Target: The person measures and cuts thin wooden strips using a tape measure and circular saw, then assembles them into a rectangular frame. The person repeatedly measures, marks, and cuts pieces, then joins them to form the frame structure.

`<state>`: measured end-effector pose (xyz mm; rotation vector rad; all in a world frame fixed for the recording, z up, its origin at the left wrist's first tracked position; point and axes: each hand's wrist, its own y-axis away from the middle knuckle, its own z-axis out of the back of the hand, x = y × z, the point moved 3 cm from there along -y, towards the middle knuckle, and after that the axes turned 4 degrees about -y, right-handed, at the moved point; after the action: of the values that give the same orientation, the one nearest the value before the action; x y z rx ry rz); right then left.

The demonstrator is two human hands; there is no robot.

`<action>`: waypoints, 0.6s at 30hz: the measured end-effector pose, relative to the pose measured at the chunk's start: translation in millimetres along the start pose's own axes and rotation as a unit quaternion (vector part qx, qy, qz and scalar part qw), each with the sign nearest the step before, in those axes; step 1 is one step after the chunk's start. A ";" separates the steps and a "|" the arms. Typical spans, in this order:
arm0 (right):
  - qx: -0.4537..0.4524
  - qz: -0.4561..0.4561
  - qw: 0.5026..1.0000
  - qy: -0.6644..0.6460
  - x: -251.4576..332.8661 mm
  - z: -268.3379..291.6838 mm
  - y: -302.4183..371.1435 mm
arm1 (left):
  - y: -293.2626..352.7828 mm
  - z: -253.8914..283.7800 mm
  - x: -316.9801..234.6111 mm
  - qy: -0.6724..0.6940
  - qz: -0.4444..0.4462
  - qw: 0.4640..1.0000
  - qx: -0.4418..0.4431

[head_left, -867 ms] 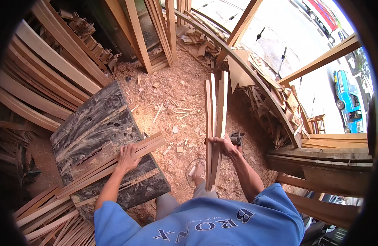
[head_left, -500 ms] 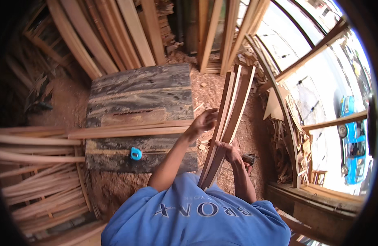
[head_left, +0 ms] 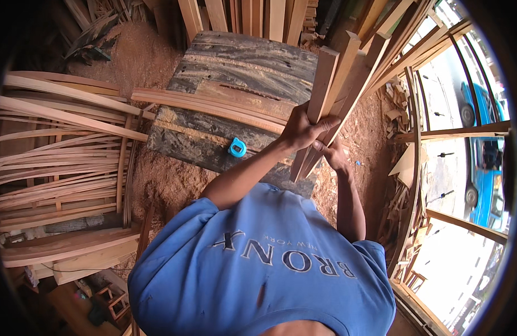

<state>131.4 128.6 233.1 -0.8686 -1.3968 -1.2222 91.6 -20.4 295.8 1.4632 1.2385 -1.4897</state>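
Note:
Several long planed wooden strips [head_left: 322,84] stand tilted in front of me, their far ends spread apart. My left hand [head_left: 305,128] is closed round them from the left, thumb across the front. Just below it, my right hand [head_left: 332,153] grips the same bundle near its lower end from the right. Left of the bundle is the dark, weathered workbench top [head_left: 236,56], with more long reddish wooden strips [head_left: 208,107] lying across it. A blue tape measure [head_left: 236,148] rests on the bench nearer to me, left of my forearm.
A stack of thin wooden strips [head_left: 62,168] lies at the left. Upright boards [head_left: 264,19] lean beyond the bench. Sawdust and shavings [head_left: 141,56] cover the floor. Offcuts [head_left: 401,112] are heaped along an open wooden frame wall [head_left: 413,185] at the right; a blue vehicle [head_left: 482,145] is outside.
My left hand has gone from apart, beside the strips, to gripping them. The bundle has risen away from my body. The view has turned, shifting the bench rightward in the picture.

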 end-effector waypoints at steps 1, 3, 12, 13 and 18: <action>0.008 0.016 0.999 -0.031 -1.2 -5.1 -0.8 | 6.5 5.3 2.9 -0.002 -0.024 0.999 -0.028; 0.009 0.067 0.996 -0.063 -4.5 -12.8 2.0 | 17.8 9.5 11.7 -0.003 -0.006 0.999 -0.032; 0.019 0.018 0.996 -0.081 -5.7 -23.3 16.2 | 18.3 24.7 20.3 0.069 0.086 0.983 0.147; 0.017 0.029 0.995 -0.091 -3.3 -22.9 17.0 | 15.6 25.5 20.0 0.086 0.062 0.984 0.146; 0.006 0.030 0.999 -0.035 3.5 -24.4 11.7 | 2.1 25.9 21.1 0.075 0.018 0.986 0.147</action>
<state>147.6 107.1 237.6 -0.9464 -1.4227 -1.1457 83.0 -42.6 272.3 1.8105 1.1032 -1.6144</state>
